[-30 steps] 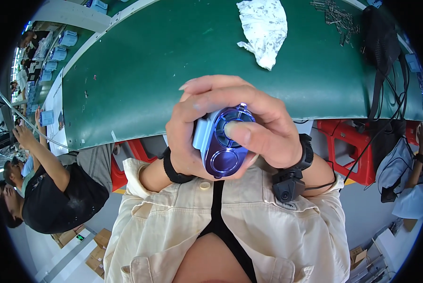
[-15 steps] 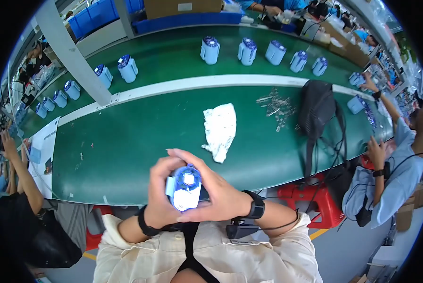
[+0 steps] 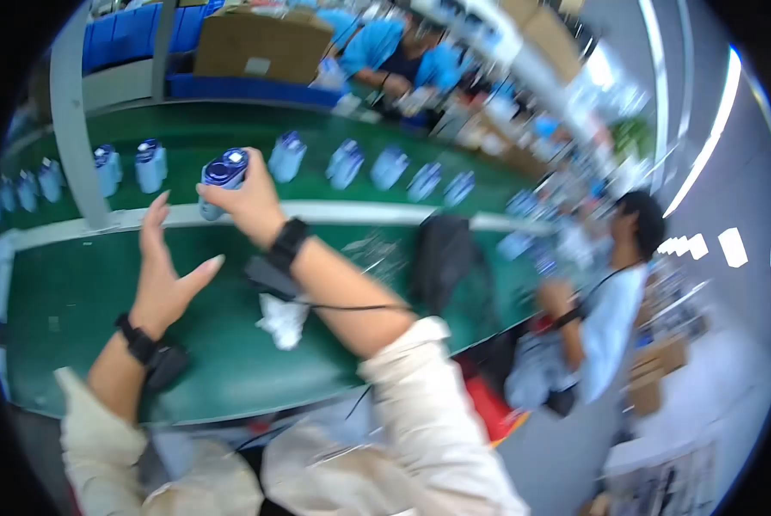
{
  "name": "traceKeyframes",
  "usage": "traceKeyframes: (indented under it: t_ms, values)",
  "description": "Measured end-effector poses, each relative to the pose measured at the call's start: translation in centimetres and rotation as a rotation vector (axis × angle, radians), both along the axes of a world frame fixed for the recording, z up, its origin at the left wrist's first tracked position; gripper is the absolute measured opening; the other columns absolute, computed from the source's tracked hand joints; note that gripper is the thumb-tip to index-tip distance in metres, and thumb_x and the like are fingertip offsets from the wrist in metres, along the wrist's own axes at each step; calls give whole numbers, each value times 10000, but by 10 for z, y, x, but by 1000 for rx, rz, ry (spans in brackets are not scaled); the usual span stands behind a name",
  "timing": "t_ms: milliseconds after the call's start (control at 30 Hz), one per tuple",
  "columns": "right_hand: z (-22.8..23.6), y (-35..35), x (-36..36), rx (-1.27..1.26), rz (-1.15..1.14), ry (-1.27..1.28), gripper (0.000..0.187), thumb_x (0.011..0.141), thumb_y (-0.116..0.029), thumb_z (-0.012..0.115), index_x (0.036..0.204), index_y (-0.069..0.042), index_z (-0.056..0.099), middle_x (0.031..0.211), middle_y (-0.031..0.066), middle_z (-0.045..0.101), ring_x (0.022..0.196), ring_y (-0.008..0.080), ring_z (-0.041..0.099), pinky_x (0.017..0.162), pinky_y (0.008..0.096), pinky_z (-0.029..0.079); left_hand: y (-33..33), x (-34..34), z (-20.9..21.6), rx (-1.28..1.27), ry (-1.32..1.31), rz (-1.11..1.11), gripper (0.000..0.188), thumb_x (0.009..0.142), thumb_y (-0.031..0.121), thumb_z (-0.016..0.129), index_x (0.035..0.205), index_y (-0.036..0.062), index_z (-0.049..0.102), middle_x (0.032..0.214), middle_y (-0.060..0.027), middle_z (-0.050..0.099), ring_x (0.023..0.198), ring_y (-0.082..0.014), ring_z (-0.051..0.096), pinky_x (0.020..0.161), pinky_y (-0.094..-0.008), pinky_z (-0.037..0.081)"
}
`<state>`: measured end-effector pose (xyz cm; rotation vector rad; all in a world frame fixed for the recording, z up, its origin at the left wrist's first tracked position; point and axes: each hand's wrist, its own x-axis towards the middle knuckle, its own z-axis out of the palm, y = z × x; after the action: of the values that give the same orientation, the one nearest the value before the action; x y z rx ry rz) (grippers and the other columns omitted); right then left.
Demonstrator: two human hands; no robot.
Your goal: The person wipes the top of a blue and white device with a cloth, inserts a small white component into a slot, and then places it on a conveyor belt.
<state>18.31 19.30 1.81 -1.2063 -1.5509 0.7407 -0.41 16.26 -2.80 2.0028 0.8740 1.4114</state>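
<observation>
My right hand is wrapped round a light-blue device with a dark-blue top, held upright at the far strip of the green bench. Its base is over the belt side, just past the white rail; whether it touches the surface I cannot tell. Lower and to the left, my left hand is raised over the near bench, thumb and fingers spread, holding nothing. A crumpled white cloth lies on the bench beneath my right forearm, partly covered by the wrist-worn black box.
Similar blue devices stand in a row along the far strip, either side of mine. A grey post rises at the left. A black bag and small metal bits lie on the right. A co-worker sits at the right.
Both hands held the device near my body; now my right hand alone has carried it forward to the far strip. My left hand has let go and opened. The view has swung right.
</observation>
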Motion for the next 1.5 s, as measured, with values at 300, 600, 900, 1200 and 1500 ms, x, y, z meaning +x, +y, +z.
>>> traceKeyframes:
  t_ms: [300,600,900,1200,1500]
  values:
    - [-35,103,42,228,-427,-261,802,728,-267,819,1323,71,399,1144,150,583,1039,229,564,941,350,447,-3,-7,1,166,15,-26,864,670,271,804,1364,32,348,1294,-229,420,1246,-415,368,1067,-484,310]
    - [-49,134,56,225,-657,-650,971,678,-253,814,1423,71,283,1335,294,455,1251,400,456,1093,405,338,0,-1,1,162,-12,11,808,692,293,791,1341,51,374,1285,-181,456,1273,-425,344,1054,-532,300]
    - [2,155,-52,249,-90,-741,953,684,-316,812,1407,82,336,1335,288,478,1255,380,467,1068,393,370,-4,-6,11,240,-59,-63,856,699,264,792,1376,60,310,1323,-176,423,1304,-419,302,1064,-535,281]
    - [30,94,-10,-215,531,-230,902,700,-89,767,1457,38,294,1305,204,535,1218,264,516,1072,370,362,-4,-6,9,37,-164,123,955,684,245,820,1423,33,254,1378,-178,355,1312,-412,294,1091,-480,279]
    - [58,-94,9,16,663,-239,865,668,-59,806,1423,-13,387,1242,183,564,1192,295,526,1052,391,367,-33,-1,18,-537,-186,-728,852,679,202,842,1377,21,389,1255,-160,490,1147,-299,519,990,-372,426]
